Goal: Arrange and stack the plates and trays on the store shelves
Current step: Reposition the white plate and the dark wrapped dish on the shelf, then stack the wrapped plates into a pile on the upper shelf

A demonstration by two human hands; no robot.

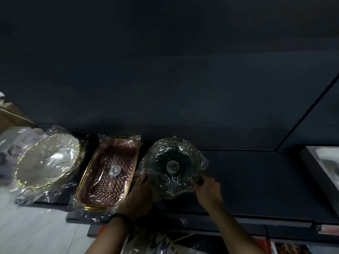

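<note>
A round dark glass plate (172, 162) wrapped in clear film rests on the dark shelf (256, 180), a round sticker at its centre. My left hand (138, 195) grips its near left rim and my right hand (207, 189) grips its near right rim. To its left lies a reddish rectangular tray (108, 175) with a gold rim, also wrapped in film. Further left a white scalloped plate (47, 160) with a gold edge sits tilted in its wrap.
A grey box (322, 173) stands at the right end of the shelf. Cardboard boxes (11, 116) are at the far left. Below the shelf edge are printed packages (286, 247) and a pale floor (33, 226). The shelf's back wall is dark.
</note>
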